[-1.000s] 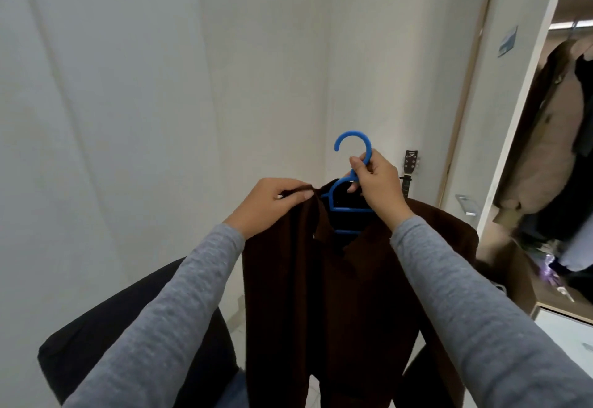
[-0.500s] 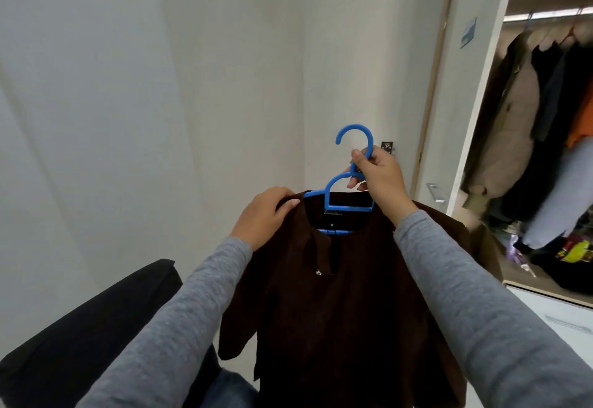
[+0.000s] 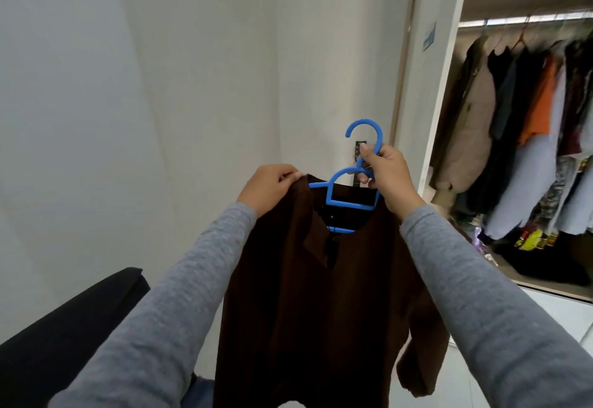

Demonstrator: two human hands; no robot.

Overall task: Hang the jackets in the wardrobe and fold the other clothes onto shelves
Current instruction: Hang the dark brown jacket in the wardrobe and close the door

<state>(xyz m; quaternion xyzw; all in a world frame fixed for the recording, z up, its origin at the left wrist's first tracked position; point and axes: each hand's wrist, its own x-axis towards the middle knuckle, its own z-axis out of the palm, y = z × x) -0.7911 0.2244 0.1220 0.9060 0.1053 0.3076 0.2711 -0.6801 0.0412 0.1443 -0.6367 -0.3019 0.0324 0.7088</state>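
head view | right hand (image 3: 386, 180) gripped the neck of the blue hanger (image 3: 349, 196) | left hand (image 3: 268, 188) pinched the brown jacket (image 3: 321, 311) at its shoulder | jacket hung on the hanger, in the air, left of the open wardrobe (image 3: 446, 87) | black chair (image 3: 64, 337) low on the left

brown jacket (image 3: 321, 311): dark, collared, front open, draped on hanger, centre to lower centre, shoulder pinched by left hand (image 3: 269, 188) | blue hanger (image 3: 351, 206): plastic, hook upright, centre frame, neck gripped by right hand (image 3: 390, 180) | wardrobe (image 3: 444, 87): right of frame, open, rail crowded with hung clothes, shelf above
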